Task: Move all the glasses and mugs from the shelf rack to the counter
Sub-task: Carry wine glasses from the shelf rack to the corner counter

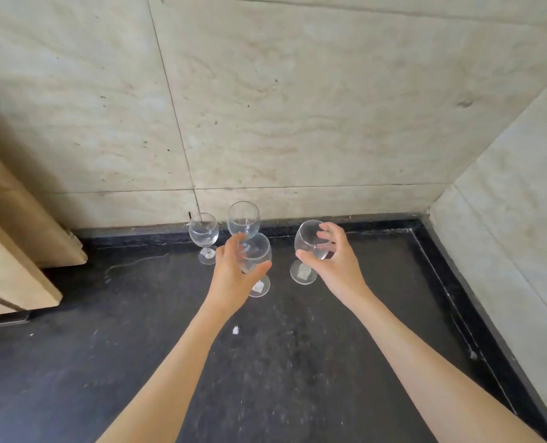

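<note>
fingers [324,235] of the right hand [336,260] curl round one wine glass [310,241]; the left hand [233,270] cups another glass [256,254]. both stand near the counter's [170,346] back edge. thin, slippery, fragile: grip the bowl lightly.

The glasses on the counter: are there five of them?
No, only four glasses show: two by the wall, one at the left hand and one at the right hand.
</note>
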`<action>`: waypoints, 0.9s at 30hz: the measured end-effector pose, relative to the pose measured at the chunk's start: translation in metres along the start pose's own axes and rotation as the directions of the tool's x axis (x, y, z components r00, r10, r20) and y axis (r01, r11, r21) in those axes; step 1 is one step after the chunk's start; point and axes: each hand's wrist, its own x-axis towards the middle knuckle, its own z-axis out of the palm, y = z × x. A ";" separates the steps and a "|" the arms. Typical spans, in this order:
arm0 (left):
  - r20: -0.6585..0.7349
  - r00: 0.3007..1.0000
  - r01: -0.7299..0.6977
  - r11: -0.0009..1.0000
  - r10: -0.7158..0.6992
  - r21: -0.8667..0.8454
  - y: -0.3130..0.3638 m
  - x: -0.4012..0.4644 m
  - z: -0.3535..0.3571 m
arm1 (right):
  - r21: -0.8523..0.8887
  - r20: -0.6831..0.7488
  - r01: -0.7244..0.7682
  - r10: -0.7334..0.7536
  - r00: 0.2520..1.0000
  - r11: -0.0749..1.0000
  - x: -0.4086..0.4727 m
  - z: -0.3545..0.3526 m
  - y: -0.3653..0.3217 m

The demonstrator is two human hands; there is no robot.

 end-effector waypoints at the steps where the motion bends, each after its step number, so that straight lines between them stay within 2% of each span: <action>1: 0.010 1.000 -0.003 1.000 0.003 -0.003 -0.004 0.010 0.009 | -0.017 0.001 -0.005 0.005 1.000 1.000 0.012 0.001 0.006; 8: 0.000 0.998 -0.068 0.995 0.068 0.070 -0.020 0.053 0.058 | -0.092 -0.002 -0.063 0.064 0.998 0.994 0.070 0.002 0.039; 27: -0.071 0.997 0.038 0.983 -0.025 0.180 -0.028 0.105 0.091 | -0.118 -0.025 -0.090 0.087 0.996 0.989 0.116 0.003 0.078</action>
